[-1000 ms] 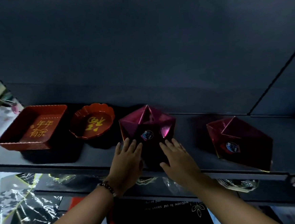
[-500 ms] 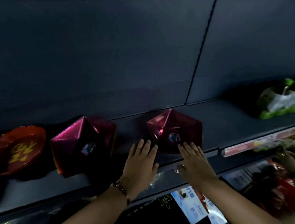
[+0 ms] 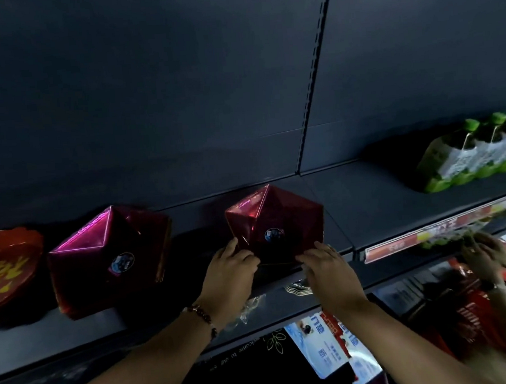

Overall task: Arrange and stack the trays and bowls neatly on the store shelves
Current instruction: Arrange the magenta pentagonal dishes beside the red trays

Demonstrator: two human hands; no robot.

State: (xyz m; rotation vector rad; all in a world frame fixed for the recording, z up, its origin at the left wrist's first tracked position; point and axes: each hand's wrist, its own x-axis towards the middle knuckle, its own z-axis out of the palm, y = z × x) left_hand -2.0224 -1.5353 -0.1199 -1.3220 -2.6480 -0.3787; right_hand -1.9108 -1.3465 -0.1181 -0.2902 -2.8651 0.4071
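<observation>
A shiny red faceted bowl (image 3: 278, 217) with a round sticker stands tilted on the dark shelf (image 3: 368, 210), near its front edge. My left hand (image 3: 230, 280) grips the bowl's lower left rim, and my right hand (image 3: 327, 272) holds its lower right rim. To the left stands a stack of magenta faceted bowls (image 3: 108, 254), also tilted toward me. At the far left lies a red scalloped dish (image 3: 6, 268) with a gold character.
A pack of green-capped bottles (image 3: 479, 156) lies on the shelf at the right. Another person's hands (image 3: 486, 252) work below the red price strip (image 3: 430, 232). Clear wrapped goods and printed packages fill the lower shelf.
Both hands left the magenta bowl stack and moved right to the second red bowl, closing on its lower rim. The view swung right, so the square red tray is out of sight.
</observation>
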